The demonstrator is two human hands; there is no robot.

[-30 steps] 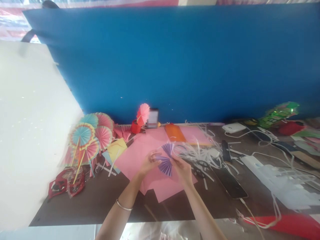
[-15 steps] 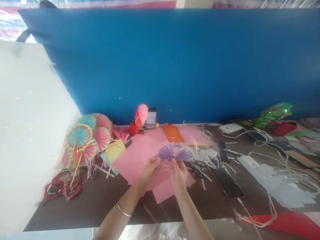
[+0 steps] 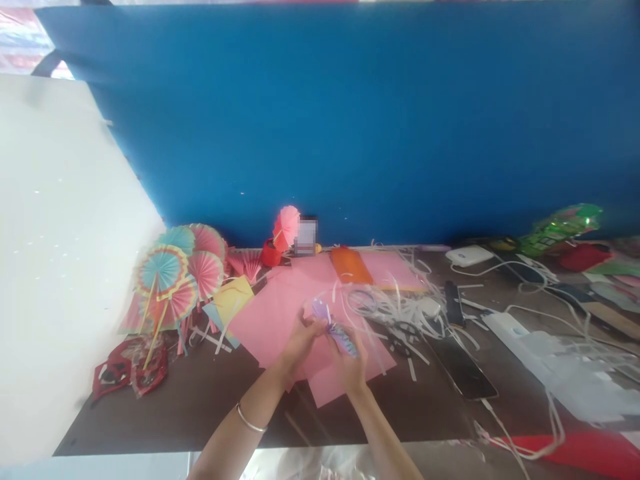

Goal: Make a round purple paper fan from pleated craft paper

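Observation:
A pleated purple paper fan [image 3: 344,339] is pinched between my two hands above the pink paper sheets [image 3: 265,313]. My left hand [image 3: 304,337] grips its upper left end, fingers closed. On the lower right part my right hand [image 3: 351,363] is closed too, partly covering the folds. The fan's pleats are gathered close together and tilt down to the right. Some detail of the fan is blurred. An orange sheet [image 3: 351,265] lies on the pink paper behind the hands.
Finished paper fans on sticks [image 3: 160,270] stand at left, above red packets [image 3: 131,370]. White paper strips [image 3: 400,310] tangle right of the pink sheets, near a phone [image 3: 465,370] and scissors [image 3: 404,333]. A blue panel [image 3: 350,120] rises behind the table.
The purple fan was spread in a half-round facing away; now it is squeezed narrower and tilted. My right hand has come lower and turned inward.

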